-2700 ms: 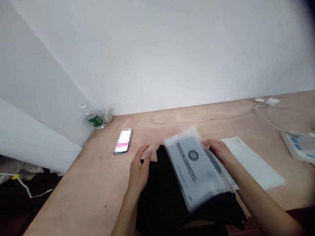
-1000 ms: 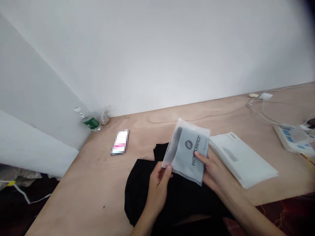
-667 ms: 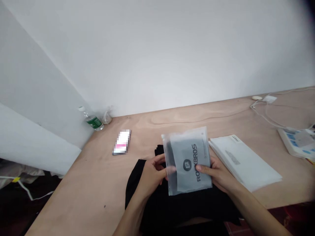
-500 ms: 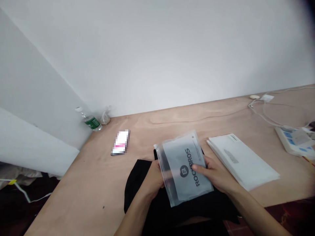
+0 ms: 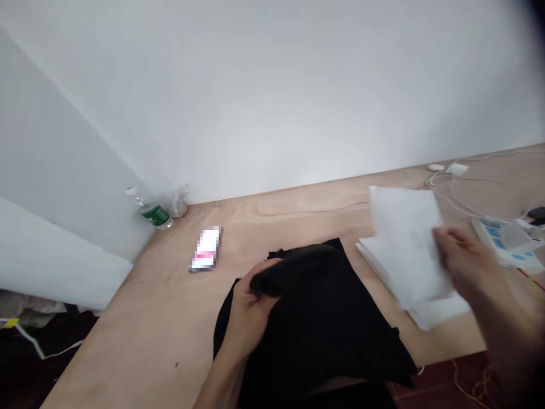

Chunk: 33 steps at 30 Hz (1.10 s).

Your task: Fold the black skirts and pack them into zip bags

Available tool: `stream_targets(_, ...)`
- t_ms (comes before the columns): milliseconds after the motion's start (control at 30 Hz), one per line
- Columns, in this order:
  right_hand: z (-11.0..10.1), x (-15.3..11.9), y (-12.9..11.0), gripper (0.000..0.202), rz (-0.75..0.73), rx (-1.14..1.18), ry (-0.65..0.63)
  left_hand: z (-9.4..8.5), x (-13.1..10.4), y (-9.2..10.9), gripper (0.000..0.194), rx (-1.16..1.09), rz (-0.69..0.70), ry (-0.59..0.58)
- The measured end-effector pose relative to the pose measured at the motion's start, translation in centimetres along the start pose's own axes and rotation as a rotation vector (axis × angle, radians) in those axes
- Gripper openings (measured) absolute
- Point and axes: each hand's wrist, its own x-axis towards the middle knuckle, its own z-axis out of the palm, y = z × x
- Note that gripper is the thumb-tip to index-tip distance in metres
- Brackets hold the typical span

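Observation:
My left hand (image 5: pixel 251 304) is closed around a folded black fabric piece (image 5: pixel 300 266), held above a larger spread of black cloth (image 5: pixel 332 324). That piece is smeared by motion and its exact kind is unclear. Out to the right, my right hand (image 5: pixel 466 258) grips a whitish flat plastic bag (image 5: pixel 406 236) by its right edge. The bag is blurred, and no print can be read on it. It hangs over a stack of white flat packets (image 5: pixel 378 261), covering much of it; I cannot tell whether the two touch.
A phone with a blurred screen (image 5: pixel 206 250) lies on the wooden table (image 5: pixel 140 329). At the back left are a green-labelled bottle (image 5: pixel 156 215) and a small clear bag (image 5: pixel 179 205). White cables (image 5: pixel 447 199) and a power strip (image 5: pixel 506 244) occupy the right side.
My right hand has swung right with a whitish bag, and the printed side is out of sight. The folded black piece now shows in my left hand, and the cloth below is uncovered.

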Motion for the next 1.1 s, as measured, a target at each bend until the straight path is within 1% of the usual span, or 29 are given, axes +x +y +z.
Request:
stream_targets(33,-1.3,1.3,0.6,0.023,0.011,-0.108,0.077,-0.2,-0.1,-0.1,0.026,0.043,0.065,-0.013)
stream_targets(67,-2.5,2.3,1.4,0.020,0.004,-0.175,0.124,-0.3,-0.1,-0.3,0.032,0.086,0.114,-0.031)
stream_targets(100,-3.4,3.2,2.4,0.019,-0.025,-0.295,0.136,-0.3,-0.2,-0.6,0.036,0.120,0.144,-0.050)
stream_targets(133,-4.0,3.8,3.5,0.019,-0.088,-0.475,0.128,-0.3,-0.3,-0.9,0.038,0.144,0.156,-0.069)
stream_targets(200,-4.6,4.5,5.7,0.018,-0.132,-0.630,0.088,-0.3,-0.5,-1.7,0.035,0.176,0.159,-0.093)
stream_targets(267,-4.5,4.6,7.4,0.018,-0.144,-0.683,0.050,-0.3,-0.8,-2.2,0.029,0.208,0.157,-0.102)
stream_targets(333,-3.9,4.1,7.9,0.020,-0.174,-0.720,0.048,-0.5,-1.0,-2.6,0.027,0.237,0.150,-0.108)
stream_targets(367,-3.4,3.6,7.4,0.023,-0.202,-0.734,0.064,-0.5,-1.1,-2.6,0.027,0.251,0.148,-0.114)
stream_targets(433,-1.7,1.5,5.4,0.031,-0.248,-0.713,0.086,-0.4,-1.1,-2.5,0.029,0.276,0.156,-0.135)
stream_targets(467,-0.5,0.0,3.8,0.034,-0.259,-0.646,0.068,-0.2,-1.0,-2.4,0.030,0.288,0.168,-0.148)
stream_targets(500,0.9,-1.9,2.1,0.035,-0.222,-0.511,-0.019,0.2,-1.0,-2.3,0.031,0.298,0.188,-0.167)
stream_targets(533,2.5,-4.0,0.4,0.035,-0.149,-0.338,-0.145,0.6,-0.9,-2.2,0.032,0.307,0.213,-0.191)
stream_targets(600,5.8,-8.5,-2.6,0.036,-0.110,-0.191,-0.357,1.7,-0.9,-1.9,0.037,0.319,0.273,-0.257)
stream_targets(633,7.4,-10.6,-3.7,0.040,-0.014,0.017,-0.546,2.3,-1.0,-1.9,0.039,0.320,0.297,-0.282)
stream_targets(667,8.8,-12.5,-4.5,0.043,0.092,0.207,-0.685,2.9,-1.1,-1.9,0.042,0.314,0.312,-0.287)
stream_targets(700,10.0,-13.9,-5.0,0.043,0.173,0.360,-0.721,3.5,-1.3,-1.9,0.045,0.297,0.317,-0.270)
stream_targets(767,11.7,-15.8,-5.3,0.042,0.270,0.581,-0.683,4.3,-1.8,-2.0,0.054,0.240,0.284,-0.192)
stream_targets(833,12.6,-16.5,-5.2,0.041,0.295,0.689,-0.602,4.9,-2.2,-2.3,0.062,0.181,0.224,-0.115)
stream_targets(900,12.9,-16.5,-5.2,0.038,0.277,0.717,-0.561,5.2,-2.5,-2.4,0.063,0.151,0.174,-0.055)
stream_targets(967,12.9,-16.4,-5.4,0.035,0.239,0.706,-0.553,5.4,-2.5,-2.4,0.061,0.134,0.137,0.006)
stream_targets(1033,12.8,-16.2,-5.7,0.037,0.217,0.687,-0.581,5.5,-2.4,-2.2,0.056,0.107,0.085,0.055)
stream_targets(1100,12.6,-16.1,-5.8,0.039,0.228,0.681,-0.620,5.5,-2.2,-2.0,0.053,0.057,0.017,0.096)
